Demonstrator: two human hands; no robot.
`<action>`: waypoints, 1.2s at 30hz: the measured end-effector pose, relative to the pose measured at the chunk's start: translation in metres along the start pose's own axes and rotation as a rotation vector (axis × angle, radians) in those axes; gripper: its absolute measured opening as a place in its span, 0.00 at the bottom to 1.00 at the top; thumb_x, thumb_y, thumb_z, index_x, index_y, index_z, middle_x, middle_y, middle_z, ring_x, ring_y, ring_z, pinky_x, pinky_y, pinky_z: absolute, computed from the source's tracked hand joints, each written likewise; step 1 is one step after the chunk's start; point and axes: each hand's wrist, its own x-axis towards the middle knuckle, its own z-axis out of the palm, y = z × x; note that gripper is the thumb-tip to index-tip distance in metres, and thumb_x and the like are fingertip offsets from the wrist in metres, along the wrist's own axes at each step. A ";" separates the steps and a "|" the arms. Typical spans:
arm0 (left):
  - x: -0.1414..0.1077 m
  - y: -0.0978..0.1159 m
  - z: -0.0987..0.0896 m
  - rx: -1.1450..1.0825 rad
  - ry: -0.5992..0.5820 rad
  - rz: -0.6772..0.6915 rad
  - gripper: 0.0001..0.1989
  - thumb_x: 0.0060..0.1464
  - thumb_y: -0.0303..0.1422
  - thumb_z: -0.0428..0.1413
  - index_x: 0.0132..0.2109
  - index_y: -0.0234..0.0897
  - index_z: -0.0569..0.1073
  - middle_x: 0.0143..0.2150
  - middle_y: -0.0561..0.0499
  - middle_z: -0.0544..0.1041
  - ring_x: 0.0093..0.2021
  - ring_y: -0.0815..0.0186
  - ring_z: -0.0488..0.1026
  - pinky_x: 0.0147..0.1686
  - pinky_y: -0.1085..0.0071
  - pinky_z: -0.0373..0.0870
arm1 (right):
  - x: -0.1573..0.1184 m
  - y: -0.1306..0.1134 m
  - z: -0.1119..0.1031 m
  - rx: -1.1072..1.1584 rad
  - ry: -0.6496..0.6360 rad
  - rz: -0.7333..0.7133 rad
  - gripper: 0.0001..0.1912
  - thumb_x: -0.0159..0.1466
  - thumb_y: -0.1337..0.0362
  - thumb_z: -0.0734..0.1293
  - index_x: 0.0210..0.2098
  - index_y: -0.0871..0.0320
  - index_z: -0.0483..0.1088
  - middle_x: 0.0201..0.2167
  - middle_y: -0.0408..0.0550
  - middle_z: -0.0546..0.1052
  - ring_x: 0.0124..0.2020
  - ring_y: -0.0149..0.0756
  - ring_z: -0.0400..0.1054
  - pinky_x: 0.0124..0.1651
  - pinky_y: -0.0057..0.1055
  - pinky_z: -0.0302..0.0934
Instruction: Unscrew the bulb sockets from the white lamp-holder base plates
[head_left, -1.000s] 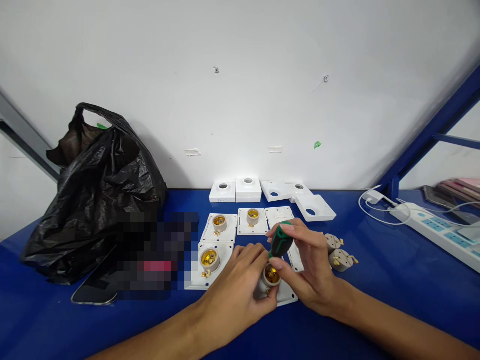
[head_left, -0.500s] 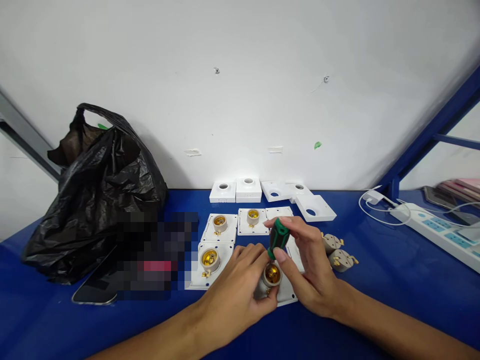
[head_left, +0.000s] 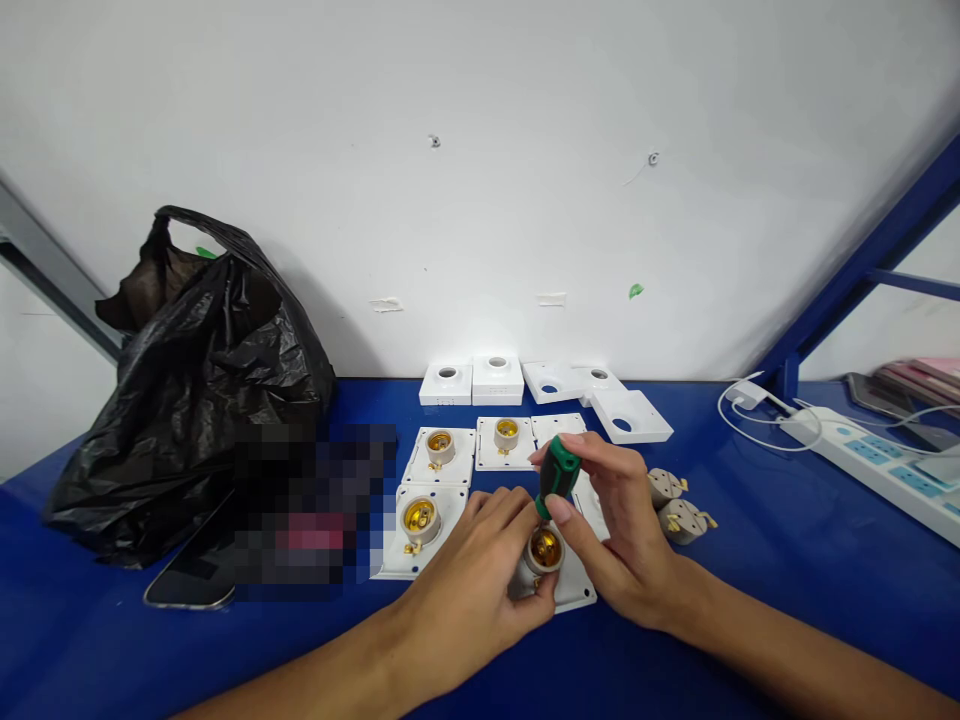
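My right hand [head_left: 619, 530] grips a green and black screwdriver [head_left: 559, 475], fingers and thumb around its handle. The tool points down into a lamp socket [head_left: 545, 550] with a brass-coloured inside; its tip is hard to make out. Around that socket my left hand [head_left: 491, 555] is closed, thumb at the near side and fingers at the far side. Beneath the socket lies a white square base plate [head_left: 576, 582], partly covered by my hands. Left of my hands, another lamp socket [head_left: 421, 520] sits on its own plate, with two more mounted sockets behind.
White square covers [head_left: 497, 382] with round holes line the wall. Two loose sockets [head_left: 684, 521] lie right of my right hand. A white power strip [head_left: 885, 460] with cables is at the right. A black plastic bag [head_left: 202, 400] and a phone [head_left: 191, 575] occupy the left.
The screwdriver and my right hand have barely shifted. My left hand keeps its hold on the socket, and the parts on the table stay where they were.
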 end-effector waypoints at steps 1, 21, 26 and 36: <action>0.000 0.000 0.000 0.004 0.004 0.002 0.18 0.56 0.18 0.62 0.46 0.42 0.67 0.44 0.53 0.73 0.46 0.57 0.72 0.48 0.59 0.69 | 0.000 0.001 0.000 0.006 0.007 -0.010 0.34 0.74 0.75 0.66 0.74 0.47 0.55 0.53 0.50 0.72 0.56 0.42 0.72 0.58 0.43 0.71; 0.000 0.000 0.001 0.053 -0.005 -0.023 0.17 0.54 0.19 0.62 0.45 0.42 0.68 0.44 0.53 0.74 0.46 0.56 0.73 0.46 0.60 0.71 | -0.005 0.003 0.001 -0.033 0.019 -0.002 0.35 0.73 0.76 0.66 0.74 0.46 0.56 0.57 0.52 0.72 0.58 0.43 0.73 0.62 0.46 0.72; 0.000 0.000 0.000 0.054 0.001 -0.010 0.18 0.54 0.19 0.63 0.44 0.42 0.67 0.43 0.53 0.73 0.45 0.56 0.73 0.46 0.60 0.71 | -0.003 0.003 0.001 -0.006 0.019 -0.012 0.36 0.72 0.77 0.66 0.74 0.46 0.56 0.57 0.51 0.71 0.58 0.42 0.72 0.62 0.45 0.71; 0.001 0.001 0.000 0.040 0.000 -0.004 0.17 0.55 0.18 0.62 0.44 0.42 0.66 0.44 0.53 0.74 0.46 0.56 0.74 0.48 0.58 0.70 | 0.000 0.007 0.004 -0.002 0.160 -0.071 0.37 0.68 0.77 0.72 0.70 0.43 0.62 0.51 0.49 0.69 0.51 0.44 0.69 0.50 0.47 0.74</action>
